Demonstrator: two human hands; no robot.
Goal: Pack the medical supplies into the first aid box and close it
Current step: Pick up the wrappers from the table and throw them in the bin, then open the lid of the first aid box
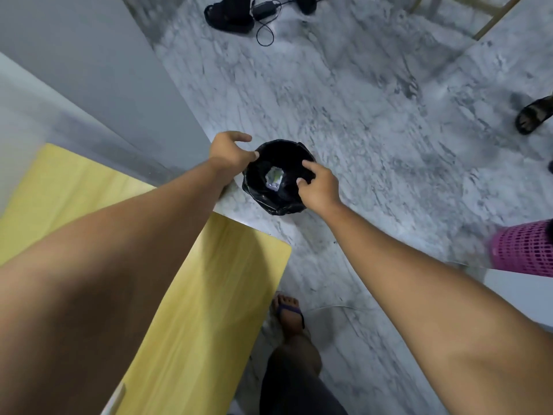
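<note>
A small bin lined with a black bag [270, 202] stands on the marble floor just past the table's corner. A crumpled whitish wrapper [274, 178] lies at its bottom. My left hand [230, 152] hangs over the bin's left rim with fingers curled and apart, holding nothing that I can see. My right hand [318, 187] is at the right rim, its fingertips pinching or touching the bag's edge. No first aid box or medical supplies show in the head view.
A yellow wooden table [209, 283] fills the lower left, beside a grey wall. My sandalled foot [288, 313] stands below the bin. A pink mesh basket [523, 250] is at the right edge. Other people's feet and a cable [264, 28] lie farther off.
</note>
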